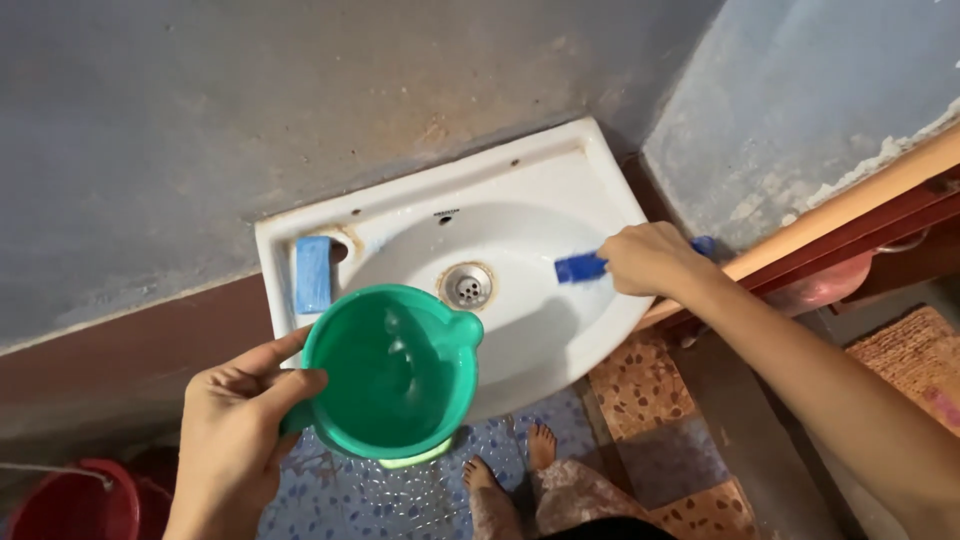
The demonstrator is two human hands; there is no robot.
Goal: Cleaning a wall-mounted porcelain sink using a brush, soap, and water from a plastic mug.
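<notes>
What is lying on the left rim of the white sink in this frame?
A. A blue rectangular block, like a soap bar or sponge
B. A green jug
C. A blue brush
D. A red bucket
A: a blue rectangular block lies on the rim of the sink; the green jug is in the left hand, the blue brush in the right hand.

Bare hands, sleeveless forearms, bare feet

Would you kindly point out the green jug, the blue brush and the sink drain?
green jug [385, 375]: head view, inner wall.
blue brush [579, 268]: head view, the blue head.
sink drain [466, 286]: head view, metal strainer.
</notes>
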